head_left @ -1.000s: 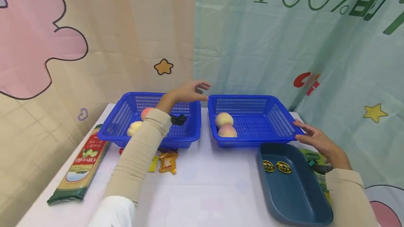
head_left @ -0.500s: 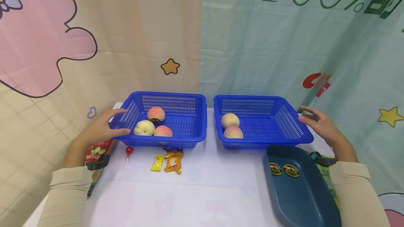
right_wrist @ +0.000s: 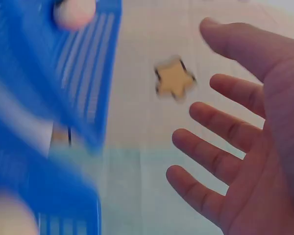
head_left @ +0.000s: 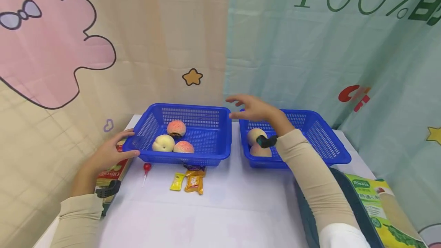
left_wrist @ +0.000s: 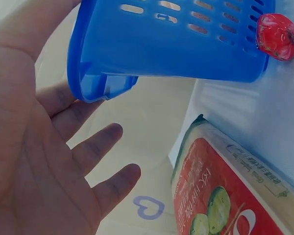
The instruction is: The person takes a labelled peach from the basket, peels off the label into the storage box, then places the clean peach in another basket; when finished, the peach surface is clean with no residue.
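My left hand (head_left: 106, 155) is at the left end of the left blue basket (head_left: 179, 159), thumb and fingers spread around its rim. In the left wrist view, the fingers (left_wrist: 105, 142) are extended and partly behind the rim. My right hand (head_left: 251, 108) hovers near that basket's right rim, fingers spread and holding nothing. Inside the left basket lie a pale peach (head_left: 163, 143) and two reddish peaches (head_left: 176, 128). The right blue basket (head_left: 322, 135) holds two peaches (head_left: 256, 134), partly hidden by my right wrist.
A red lollipop (head_left: 147, 167), a yellow-wrapped candy (head_left: 177, 181) and an orange-wrapped candy (head_left: 194, 183) lie before the left basket. An Olivoila packet (left_wrist: 215, 196) is at left. A dark teal tray (head_left: 304, 209) and a green Knorr packet (head_left: 370, 198) are at right.
My left hand has swung from between the baskets to the left basket's left end. My right hand has left the right basket's right end and crossed leftward over that basket.
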The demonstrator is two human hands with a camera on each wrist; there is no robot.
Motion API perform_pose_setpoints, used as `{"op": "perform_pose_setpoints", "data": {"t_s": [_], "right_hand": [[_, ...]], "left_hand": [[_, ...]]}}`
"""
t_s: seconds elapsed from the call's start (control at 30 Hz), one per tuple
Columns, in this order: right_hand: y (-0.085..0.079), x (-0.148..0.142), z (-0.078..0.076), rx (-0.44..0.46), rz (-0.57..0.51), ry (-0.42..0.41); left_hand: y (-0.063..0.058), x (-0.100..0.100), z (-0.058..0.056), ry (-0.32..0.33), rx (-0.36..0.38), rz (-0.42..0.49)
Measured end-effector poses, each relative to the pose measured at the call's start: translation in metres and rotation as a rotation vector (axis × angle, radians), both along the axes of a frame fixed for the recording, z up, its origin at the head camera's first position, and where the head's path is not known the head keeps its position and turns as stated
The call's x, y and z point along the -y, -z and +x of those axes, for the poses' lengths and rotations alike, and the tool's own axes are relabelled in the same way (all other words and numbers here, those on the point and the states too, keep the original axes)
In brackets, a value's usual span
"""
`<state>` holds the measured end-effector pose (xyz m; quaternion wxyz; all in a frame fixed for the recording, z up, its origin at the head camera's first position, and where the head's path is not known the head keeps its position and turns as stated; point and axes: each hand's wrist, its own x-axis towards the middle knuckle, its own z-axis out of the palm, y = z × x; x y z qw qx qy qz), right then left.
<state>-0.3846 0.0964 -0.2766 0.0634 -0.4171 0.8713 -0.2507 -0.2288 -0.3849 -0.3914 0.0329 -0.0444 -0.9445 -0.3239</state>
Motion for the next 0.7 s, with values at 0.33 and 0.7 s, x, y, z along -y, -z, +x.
{"op": "perform_pose_setpoints", "data": {"t_s": [0.33,0.7], "right_hand": [[0.037,0.137,-0.013,0.263,0.239,-0.173],[0.072,0.186,-0.011,0.524,0.377,-0.207]], "left_hand": [[0.006,0.001,0.0,-0.047,0.004,-0.004],[0.004,-0.002,-0.001,-0.062,0.018,0.026]]}}
